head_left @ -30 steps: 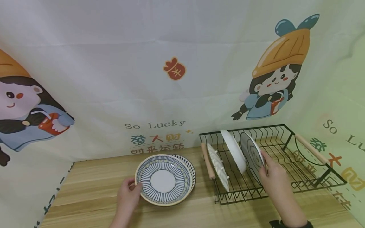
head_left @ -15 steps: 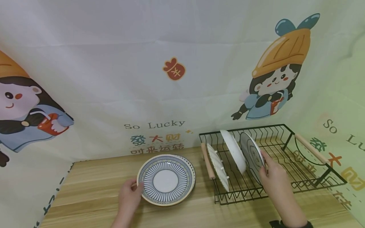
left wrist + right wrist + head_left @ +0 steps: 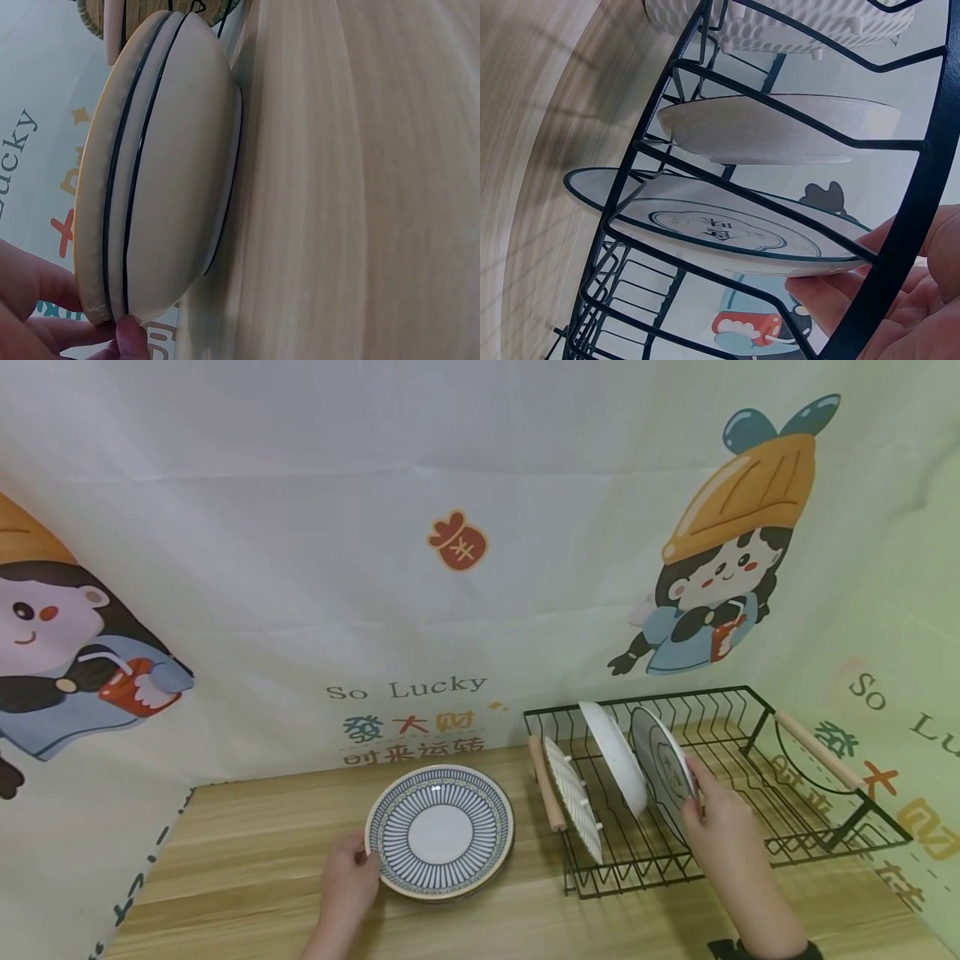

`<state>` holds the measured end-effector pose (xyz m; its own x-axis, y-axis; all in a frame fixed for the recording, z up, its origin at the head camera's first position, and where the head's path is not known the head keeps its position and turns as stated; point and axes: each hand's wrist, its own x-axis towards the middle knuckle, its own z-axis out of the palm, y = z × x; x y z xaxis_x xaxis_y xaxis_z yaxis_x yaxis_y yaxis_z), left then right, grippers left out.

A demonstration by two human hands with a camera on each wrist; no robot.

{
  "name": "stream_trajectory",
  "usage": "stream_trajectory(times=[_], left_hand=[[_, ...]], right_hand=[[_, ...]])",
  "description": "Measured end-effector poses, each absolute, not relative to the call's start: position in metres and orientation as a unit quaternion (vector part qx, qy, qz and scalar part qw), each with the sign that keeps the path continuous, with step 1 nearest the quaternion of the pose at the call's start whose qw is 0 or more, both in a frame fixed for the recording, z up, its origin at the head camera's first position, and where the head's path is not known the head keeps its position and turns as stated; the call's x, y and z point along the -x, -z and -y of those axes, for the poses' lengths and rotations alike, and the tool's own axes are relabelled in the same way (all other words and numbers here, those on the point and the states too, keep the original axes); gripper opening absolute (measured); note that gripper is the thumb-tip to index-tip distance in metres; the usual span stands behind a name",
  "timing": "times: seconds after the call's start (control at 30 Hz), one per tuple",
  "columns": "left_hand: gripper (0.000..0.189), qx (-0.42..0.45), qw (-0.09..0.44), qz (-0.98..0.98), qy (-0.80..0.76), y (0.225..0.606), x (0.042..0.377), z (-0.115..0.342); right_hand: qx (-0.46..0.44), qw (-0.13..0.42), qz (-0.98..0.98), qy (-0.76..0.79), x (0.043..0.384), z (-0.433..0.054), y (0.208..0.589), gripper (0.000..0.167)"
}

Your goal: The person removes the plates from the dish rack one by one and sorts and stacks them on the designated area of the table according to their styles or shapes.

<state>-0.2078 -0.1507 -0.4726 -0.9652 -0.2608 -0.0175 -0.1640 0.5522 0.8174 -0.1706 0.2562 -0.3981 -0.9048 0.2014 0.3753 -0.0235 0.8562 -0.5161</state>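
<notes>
A blue-and-white patterned plate (image 3: 441, 833) lies on the wooden table, stacked on a deeper white bowl (image 3: 180, 157) with dark lines below its rim. My left hand (image 3: 348, 878) pinches the stack's left edge, its fingertips (image 3: 133, 339) right at the rims. On the right, my right hand (image 3: 722, 820) grips the edge of a white plate (image 3: 662, 770) with a dark rim and a printed emblem. That plate stands tilted on edge in the black wire dish rack (image 3: 783, 839). In the right wrist view, thumb and fingers hold the plate (image 3: 720, 229) from both faces.
Left of the held plate, a white bowl (image 3: 615, 758) leans on its side in the rack. A woven-textured dish (image 3: 573, 802) stands beside the rack's left wooden handle (image 3: 547, 785). Another wooden handle (image 3: 819, 752) marks the right end. A printed cloth (image 3: 315, 568) hangs behind.
The patterned plate has shifted right with my left hand, and now covers the dish under it that showed at its right side. My right hand and its plate have stayed still.
</notes>
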Motion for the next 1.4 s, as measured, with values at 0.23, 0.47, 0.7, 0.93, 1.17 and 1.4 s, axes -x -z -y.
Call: stream_trajectory(times=[0.23, 0.47, 0.7, 0.93, 1.17, 1.4], left_hand=[[0.043, -0.112, 0.046, 0.881, 0.458, 0.474, 0.208, 0.152], [0.044, -0.099, 0.053, 0.887, 0.448, 0.475, 0.207, 0.153], [0.066, -0.121, 0.077, 0.871, 0.469, 0.463, 0.207, 0.148], [0.07, -0.118, 0.13, 0.846, 0.504, 0.431, 0.203, 0.125], [0.064, -0.07, 0.151, 0.834, 0.526, 0.419, 0.2, 0.091], [0.062, 0.002, 0.146, 0.838, 0.526, 0.42, 0.196, 0.057]], right_hand=[[0.045, 0.206, 0.94, -0.269, 0.172, -0.256, 0.398, 0.053], [0.048, 0.204, 0.94, -0.269, 0.172, -0.256, 0.4, 0.054], [0.048, 0.21, 0.939, -0.269, 0.172, -0.256, 0.4, 0.053], [0.052, 0.2, 0.94, -0.272, 0.172, -0.256, 0.398, 0.053], [0.052, 0.201, 0.94, -0.27, 0.172, -0.256, 0.397, 0.053], [0.054, 0.205, 0.94, -0.268, 0.172, -0.257, 0.398, 0.053]])
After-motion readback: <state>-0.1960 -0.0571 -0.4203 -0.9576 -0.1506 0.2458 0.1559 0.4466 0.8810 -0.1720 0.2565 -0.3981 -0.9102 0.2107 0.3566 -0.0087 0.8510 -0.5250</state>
